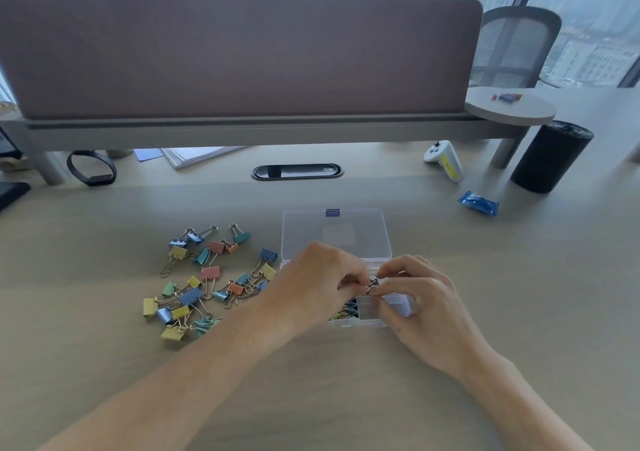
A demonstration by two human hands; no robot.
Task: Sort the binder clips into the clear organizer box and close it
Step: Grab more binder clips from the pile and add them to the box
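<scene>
Loose pile of coloured metal binder clips (207, 277) on light wooden desk (104, 364), just left of clear plastic organizer box (398, 303). Box lid (336, 236) open, lying flat behind box. White game controller (446, 160), blue foil packet (479, 203), black round bin (550, 156) far right, well apart. Left hand (311, 295) and right hand (422, 308) meet over box, hiding most of it. Fingertips of both pinch one small dark clip (371, 288); hard to make out. Few clips show in near-left compartment.
</scene>
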